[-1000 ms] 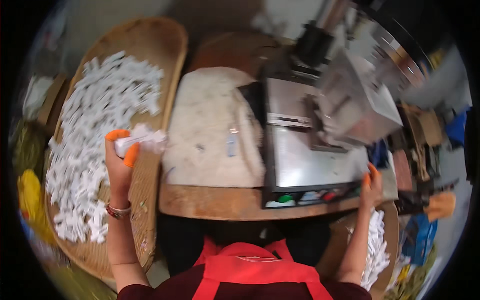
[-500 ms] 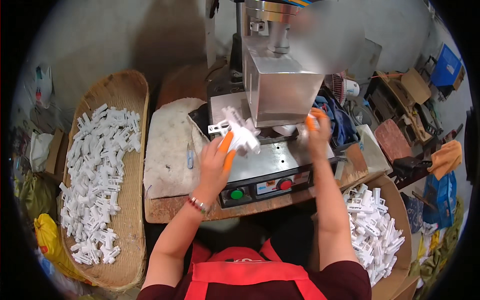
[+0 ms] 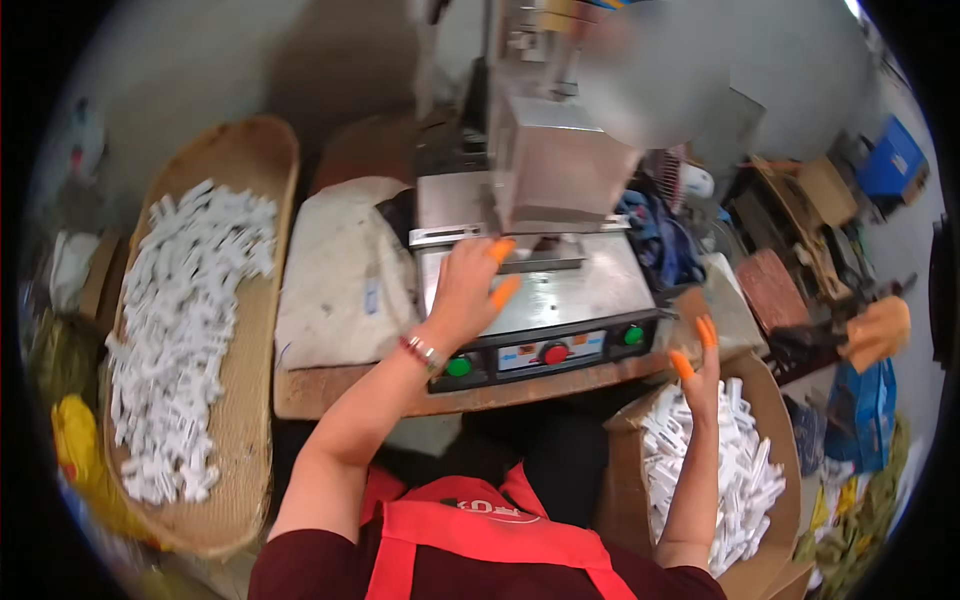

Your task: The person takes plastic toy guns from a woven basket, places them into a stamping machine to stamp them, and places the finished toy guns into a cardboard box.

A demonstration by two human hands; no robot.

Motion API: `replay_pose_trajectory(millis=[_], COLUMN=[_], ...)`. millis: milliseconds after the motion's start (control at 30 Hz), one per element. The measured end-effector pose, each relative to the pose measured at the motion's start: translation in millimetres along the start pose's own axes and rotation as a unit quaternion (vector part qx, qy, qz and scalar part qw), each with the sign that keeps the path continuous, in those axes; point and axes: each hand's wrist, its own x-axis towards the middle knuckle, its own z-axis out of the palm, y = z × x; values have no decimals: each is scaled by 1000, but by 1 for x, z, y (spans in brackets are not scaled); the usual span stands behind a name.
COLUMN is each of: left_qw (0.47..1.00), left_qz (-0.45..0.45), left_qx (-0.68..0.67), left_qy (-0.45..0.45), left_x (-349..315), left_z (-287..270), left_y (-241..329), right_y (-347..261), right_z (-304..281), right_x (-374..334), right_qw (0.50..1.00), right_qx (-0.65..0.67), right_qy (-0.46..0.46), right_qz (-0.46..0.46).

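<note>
My left hand (image 3: 468, 290) is over the metal plate (image 3: 545, 300), its orange-capped thumb and forefinger parted with nothing visible between them. Just ahead and to the right of those fingertips lies the low holder (image 3: 568, 262) — its long axis running sideways, away from me to the right, under the front of the boxy metal head (image 3: 565, 170). Of my two hands, the left is clearly the nearer; whether it touches the holder I can't tell. My right hand (image 3: 703, 385), fingers spread, shows no piece in its grasp — it is above the carton (image 3: 622, 485) of white pieces (image 3: 735, 480). More white parts (image 3: 180, 330) lie well left of my left hand, in the woven basket (image 3: 248, 420).
</note>
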Motion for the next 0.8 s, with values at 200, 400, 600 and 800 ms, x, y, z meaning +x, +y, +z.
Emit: replay_pose_trajectory(millis=[200,400,600,800], left_qw=[985,995,752,652], left_qz=[71,-25,-540,-584], left_qx=[63,-15,376,483], left_qy=[-147,97,30,-10], left_x=[-92,-133,-321,-376], left_z=[-39,-107,-263,-254], left_y=[-22,-99,-340,-406], right_y=[66,110,114,102], right_z=[60,62,51,57], right_x=[23,16,-2,4], right_qw=[990,993,992,990], right_qx=[-19,95,-30,-52], right_qy=[-73,-62,4,55], right_qz=[119,30,125,121])
